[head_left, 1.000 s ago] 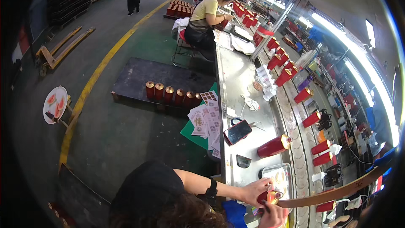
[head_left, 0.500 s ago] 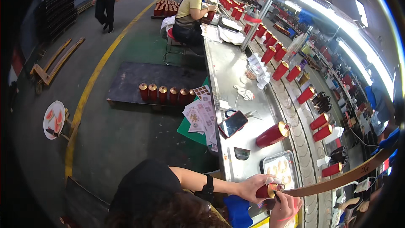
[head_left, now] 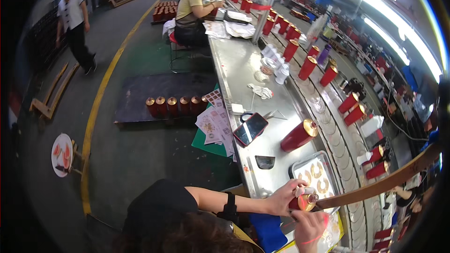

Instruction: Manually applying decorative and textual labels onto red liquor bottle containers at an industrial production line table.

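Note:
My left hand [head_left: 282, 197] is closed around a red bottle with a gold shoulder [head_left: 307, 202] and a narrow neck. White coverings show on some of its fingers. Close against the bottle's near side is my right hand [head_left: 309, 228], its fingers curled and partly blurred. What they hold, if anything, is hidden. Just beyond the bottle lies a clear-edged tray [head_left: 294, 165] with gold C-shaped pieces [head_left: 316, 169] on white. A larger red bottle with a gold top [head_left: 298, 136] stands on the metal bench [head_left: 243, 84] behind the tray.
A phone [head_left: 251, 129], a dark scraper-like piece [head_left: 265, 162] and a white cloth [head_left: 260, 91] lie on the bench. Along its right runs a conveyor [head_left: 333, 136] with red bottles. A brown strap [head_left: 375, 188] crosses at right. Another person [head_left: 192, 16] sits working farther along.
My right hand has shifted left and down beside the bottle; the dark pen-like tool in it no longer shows. The view has turned slightly, and the walking person at far left has come nearer.

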`<state>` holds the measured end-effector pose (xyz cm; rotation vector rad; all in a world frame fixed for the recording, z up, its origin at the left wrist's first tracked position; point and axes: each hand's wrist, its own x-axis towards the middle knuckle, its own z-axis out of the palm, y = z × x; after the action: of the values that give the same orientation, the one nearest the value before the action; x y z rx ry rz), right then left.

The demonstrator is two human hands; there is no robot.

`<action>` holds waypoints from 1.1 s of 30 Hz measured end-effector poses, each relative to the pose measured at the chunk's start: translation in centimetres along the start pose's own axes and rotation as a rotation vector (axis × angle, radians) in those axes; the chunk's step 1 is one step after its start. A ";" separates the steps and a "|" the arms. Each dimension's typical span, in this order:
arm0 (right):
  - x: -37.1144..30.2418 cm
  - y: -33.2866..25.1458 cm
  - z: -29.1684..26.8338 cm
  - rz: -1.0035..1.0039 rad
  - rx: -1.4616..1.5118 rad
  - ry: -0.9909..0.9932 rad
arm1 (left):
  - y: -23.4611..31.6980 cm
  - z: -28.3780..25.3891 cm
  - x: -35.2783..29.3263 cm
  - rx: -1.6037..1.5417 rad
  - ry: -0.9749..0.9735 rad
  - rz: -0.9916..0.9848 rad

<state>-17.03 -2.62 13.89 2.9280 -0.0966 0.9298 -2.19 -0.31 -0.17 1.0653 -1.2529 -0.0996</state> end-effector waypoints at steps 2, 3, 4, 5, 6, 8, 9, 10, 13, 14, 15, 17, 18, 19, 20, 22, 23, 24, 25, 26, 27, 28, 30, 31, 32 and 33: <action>-0.3 0.9 -0.2 0.220 -0.045 0.071 | 0.8 -0.6 0.2 0.014 -0.038 -0.026; -0.9 1.0 0.6 0.244 -0.031 0.106 | 0.7 -0.8 0.3 0.020 -0.056 -0.018; -1.1 0.8 1.1 0.265 -0.016 0.142 | 0.4 -0.8 0.4 0.010 -0.072 -0.023; -1.3 0.4 0.8 0.198 0.021 0.079 | 0.1 -0.9 0.5 -0.009 -0.054 0.026; -1.3 -0.1 0.3 0.132 0.058 -0.015 | -0.1 -0.9 0.7 -0.028 -0.036 0.073; 0.6 -1.0 -0.7 0.029 0.062 -0.107 | 0.2 -1.9 1.0 -0.028 -0.104 0.027; 0.5 -0.2 -0.5 0.083 0.025 -0.044 | 0.3 -2.3 1.1 -0.108 -0.159 -0.047; 0.4 0.4 -0.4 0.130 -0.012 0.018 | 0.5 -2.6 1.1 -0.185 -0.208 -0.118; -0.6 0.8 0.5 0.159 -0.028 0.051 | 0.2 -3.4 1.5 -0.207 -0.284 -0.073; -0.9 0.6 0.6 0.107 0.000 0.024 | 0.1 -3.6 1.7 -0.168 -0.296 0.049; -1.2 0.1 0.5 0.074 0.042 -0.047 | 0.2 -3.7 1.7 -0.127 -0.295 0.050; -0.2 -0.4 0.4 0.029 0.070 -0.067 | 0.4 -2.9 0.8 -0.167 -0.214 -0.006; 0.5 0.3 0.2 0.058 0.070 0.000 | 0.4 -2.6 0.4 -0.204 -0.129 -0.058; 0.3 0.9 0.3 0.115 -0.031 0.051 | 0.5 -2.2 0.5 -0.028 -0.094 -0.012; 0.1 1.5 0.7 0.170 -0.133 0.101 | 0.4 -2.1 0.4 -0.035 -0.097 -0.015; -1.1 1.4 1.4 0.192 -0.100 0.099 | 0.2 -1.9 0.3 0.098 -0.085 -0.018; -1.1 0.8 1.2 0.099 -0.034 0.019 | 0.2 -1.9 0.3 0.097 -0.085 -0.023; -0.9 0.1 0.9 0.005 0.033 -0.059 | 0.2 -1.8 0.3 0.085 -0.070 -0.020; -0.6 -0.4 0.8 -0.008 0.056 -0.107 | 0.2 -1.9 0.4 0.074 -0.056 -0.016; -0.2 -0.1 0.7 -0.005 0.059 -0.109 | 0.3 -2.0 0.4 0.074 -0.058 -0.021; 0.4 0.6 0.6 0.059 0.005 -0.015 | 0.3 -2.2 0.4 0.056 -0.080 -0.030; 0.6 1.1 0.4 0.123 -0.050 0.077 | 0.4 -2.5 0.4 0.037 -0.100 -0.040; -0.2 1.2 0.8 0.155 -0.112 0.080 | 0.6 -2.7 0.5 0.002 -0.128 -0.057; -0.7 0.7 0.9 0.105 -0.013 0.036 | 0.5 -2.8 0.5 -0.035 -0.153 -0.068; -0.8 0.2 1.0 0.054 0.087 -0.008 | 0.5 -2.8 0.4 -0.034 -0.153 -0.068; -0.6 -0.3 0.6 0.000 0.163 -0.138 | 0.3 -2.7 0.2 -0.049 -0.141 -0.049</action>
<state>-17.14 -2.37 13.03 3.1406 -0.0292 0.7697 -0.08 1.36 0.42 1.0609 -1.3447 -0.2453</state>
